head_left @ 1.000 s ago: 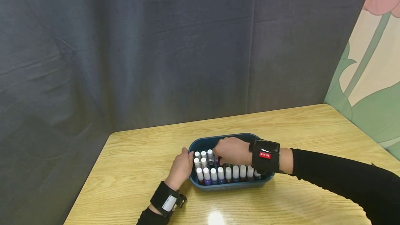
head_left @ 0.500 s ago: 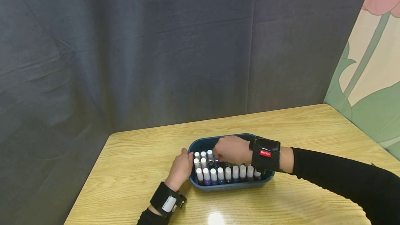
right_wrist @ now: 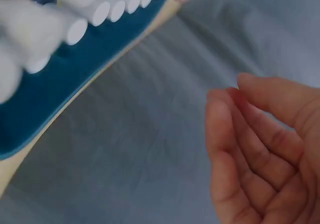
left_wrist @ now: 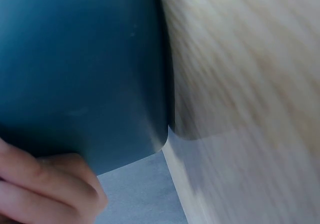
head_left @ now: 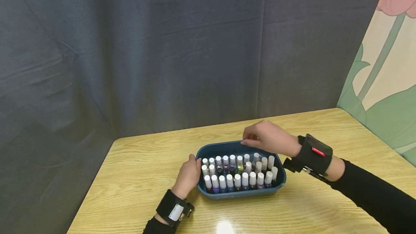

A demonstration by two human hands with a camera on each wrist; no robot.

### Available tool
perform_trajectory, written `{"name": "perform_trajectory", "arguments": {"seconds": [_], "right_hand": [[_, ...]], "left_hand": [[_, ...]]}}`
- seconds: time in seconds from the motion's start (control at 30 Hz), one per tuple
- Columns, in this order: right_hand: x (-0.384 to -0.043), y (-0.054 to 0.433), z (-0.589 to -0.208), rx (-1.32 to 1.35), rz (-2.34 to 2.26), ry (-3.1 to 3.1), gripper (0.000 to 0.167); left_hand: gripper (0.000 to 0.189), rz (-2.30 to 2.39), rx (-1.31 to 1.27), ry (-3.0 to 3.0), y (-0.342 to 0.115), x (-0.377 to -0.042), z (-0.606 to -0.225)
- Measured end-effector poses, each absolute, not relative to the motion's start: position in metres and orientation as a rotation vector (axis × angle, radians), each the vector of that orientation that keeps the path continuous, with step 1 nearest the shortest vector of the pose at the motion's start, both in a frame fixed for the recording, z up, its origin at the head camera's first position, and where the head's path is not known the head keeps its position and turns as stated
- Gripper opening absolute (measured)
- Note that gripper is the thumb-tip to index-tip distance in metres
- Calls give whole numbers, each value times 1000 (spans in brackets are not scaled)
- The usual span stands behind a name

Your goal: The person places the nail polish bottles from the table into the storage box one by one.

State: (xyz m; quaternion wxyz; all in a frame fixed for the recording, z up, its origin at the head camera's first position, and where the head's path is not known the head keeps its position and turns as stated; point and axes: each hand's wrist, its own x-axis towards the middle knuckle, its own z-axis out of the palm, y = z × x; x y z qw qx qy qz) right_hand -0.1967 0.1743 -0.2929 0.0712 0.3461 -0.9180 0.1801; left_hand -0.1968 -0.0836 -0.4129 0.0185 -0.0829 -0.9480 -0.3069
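A dark blue oval plastic basket (head_left: 240, 195) stands on the table, holding rows of small nail polish bottles (head_left: 237, 180) with white caps and mostly dark, purple or blue polish. My left hand (head_left: 187, 174) grips the basket's left end, thumb at the rim. In the left wrist view, its curled fingers (left_wrist: 55, 186) lie against the basket's outer wall. My right hand (head_left: 269, 138) is raised over the basket's back rim with nothing in it. Its fingers are loosely bent, the thumb near the index fingertip, as the right wrist view shows.
The light wood table (head_left: 136, 176) reaches out around the basket. A dark grey curtain (head_left: 188, 53) hangs behind its back edge. On the right is a wall panel (head_left: 386, 68) painted with a pink flower and green leaves.
My right hand has come up out of the basket, moving back and to the right, uncovering the bottles in the back and middle rows. My left hand stays on the basket's left end.
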Motion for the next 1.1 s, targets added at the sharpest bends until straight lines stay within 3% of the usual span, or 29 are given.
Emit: {"name": "perform_trajectory", "arguments": {"seconds": [0.4,0.77,1.1], "right_hand": [[-171,241,-331,337,811,-2549,9],[-173,250,-355,260,728,-2538,8],[-177,245,-357,325,536,-2784,53]], "left_hand": [[25,-965,-277,-2962,-82,-198,-414],[28,-988,-299,-2991,-84,-197,-414],[46,-926,-232,-2962,-109,-202,-402]]}}
